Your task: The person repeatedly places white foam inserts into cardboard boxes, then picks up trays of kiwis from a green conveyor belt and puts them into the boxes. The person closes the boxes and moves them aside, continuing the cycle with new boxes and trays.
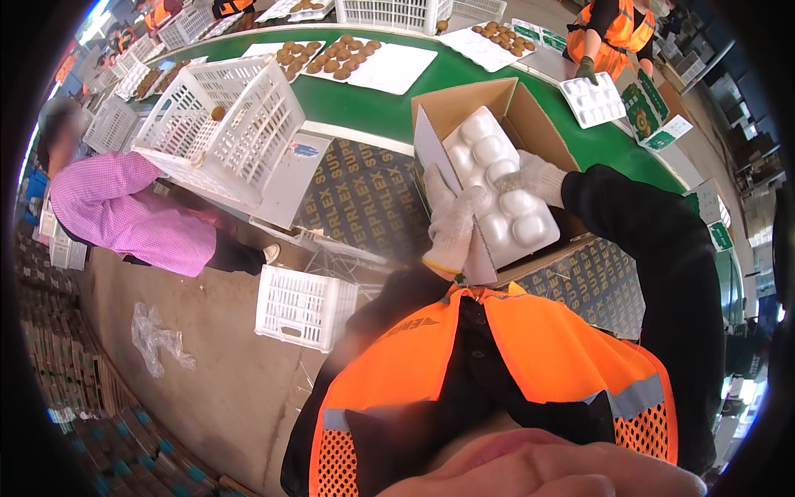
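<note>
A white moulded tray point(501, 224) with rounded cups sits tilted in the opening of a cardboard box point(538, 112) in front of me. My right hand point(534, 179), in a pale knit glove, is closed on the tray's right side, fingers curled over the cups. My left hand point(454, 225), gloved the same way, grips the box's near-left flap point(480, 261). Its thumb lies outside the flap and its fingertips reach inside, close to the tray. What lies under the tray is hidden.
Behind the box runs a green conveyor point(451, 79) with trays of round brown fruit point(341, 58). A white crate point(240, 124) stands at left, another point(302, 306) lower down. A person in pink point(137, 211) bends at left; a co-worker point(613, 37) holds a tray point(592, 101) at far right.
</note>
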Demonstrator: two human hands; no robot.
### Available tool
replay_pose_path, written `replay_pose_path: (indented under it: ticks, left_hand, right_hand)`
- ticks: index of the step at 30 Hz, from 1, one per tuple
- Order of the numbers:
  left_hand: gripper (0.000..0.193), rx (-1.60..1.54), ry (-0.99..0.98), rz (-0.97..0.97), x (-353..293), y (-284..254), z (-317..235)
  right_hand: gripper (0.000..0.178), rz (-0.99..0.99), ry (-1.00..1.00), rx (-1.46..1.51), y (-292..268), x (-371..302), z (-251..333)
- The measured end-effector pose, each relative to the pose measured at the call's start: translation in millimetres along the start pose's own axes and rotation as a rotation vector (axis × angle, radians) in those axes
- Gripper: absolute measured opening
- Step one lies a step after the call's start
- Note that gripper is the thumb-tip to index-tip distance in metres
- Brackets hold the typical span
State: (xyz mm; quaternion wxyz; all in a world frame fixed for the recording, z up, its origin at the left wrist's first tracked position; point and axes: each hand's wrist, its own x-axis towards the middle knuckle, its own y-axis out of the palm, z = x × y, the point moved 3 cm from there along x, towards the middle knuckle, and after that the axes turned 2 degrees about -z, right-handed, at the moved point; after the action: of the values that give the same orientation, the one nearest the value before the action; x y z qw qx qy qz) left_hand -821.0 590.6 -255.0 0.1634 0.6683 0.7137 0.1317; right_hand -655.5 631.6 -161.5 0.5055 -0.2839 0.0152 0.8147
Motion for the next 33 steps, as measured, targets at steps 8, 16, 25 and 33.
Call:
replay_pose_path:
  ticks: [8, 16, 25, 33]
  left_hand:
    - [0.099, 0.333, 0.072, -0.054, -3, 13, -6]
    - [0.103, 0.354, 0.089, -0.073, 4, 19, 2]
    - [0.093, 0.144, 0.084, -0.056, 1, 16, -2]
    - [0.081, 0.19, -0.066, -0.015, -1, 9, 3]
  right_hand:
    - [0.06, 0.021, 0.348, -0.447, -28, 82, -156]
    - [0.042, 0.123, 0.208, -1.481, -5, 104, -147]
    - [0.055, -0.436, -0.731, -0.612, -93, -45, 35]
    - [0.049, -0.425, -0.297, 0.998, 0, -34, -215]
